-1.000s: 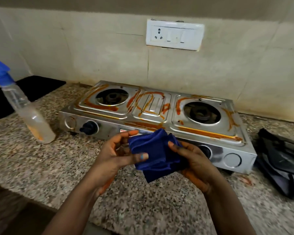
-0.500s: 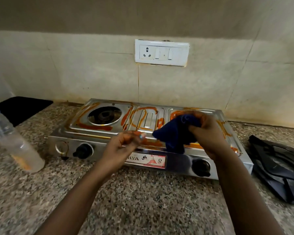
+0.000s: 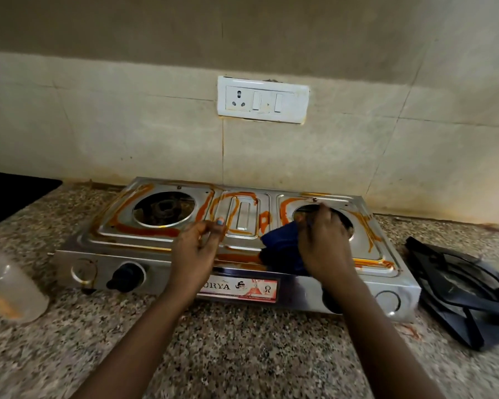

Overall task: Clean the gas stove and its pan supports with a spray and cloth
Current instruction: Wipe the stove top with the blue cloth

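Note:
A two-burner steel gas stove [image 3: 144, 243], smeared with orange-red sauce, sits on the granite counter. My right hand [image 3: 323, 240] presses a dark blue cloth [image 3: 283, 246] onto the stove top at the front left of the right burner opening. My left hand [image 3: 198, 243] rests on the stove's front middle, fingers loosely curled, holding nothing. Two black pan supports [image 3: 461, 286] lie stacked on the counter to the right of the stove. The spray bottle [image 3: 9, 289] stands at the far left, only its lower body in view.
The granite counter [image 3: 242, 349] stretches in front of the stove. A black mat [image 3: 9, 194] lies at the back left. A white socket and switch plate [image 3: 262, 99] sits on the tiled wall behind the stove.
My right hand has carried the cloth from in front of the stove onto its top by the right burner. My left hand let go of the cloth and settled on the stove's front edge.

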